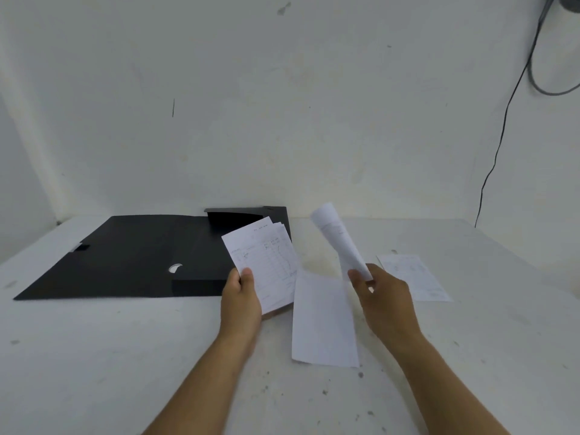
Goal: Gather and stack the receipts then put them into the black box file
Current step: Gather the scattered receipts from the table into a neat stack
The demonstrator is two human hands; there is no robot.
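Observation:
My left hand holds a small stack of receipts upright above the table, thumb on the front sheet. My right hand pinches a single curled receipt by its lower end, lifted in the air to the right of the stack. Between my hands a blank-side-up receipt lies flat on the table. Another printed receipt lies flat further right. The black box file lies open on the table to the left, its box part behind the stack.
The white table is speckled with small marks and meets a white wall at the back. A black cable hangs down the wall at the right, reaching the table's far right corner.

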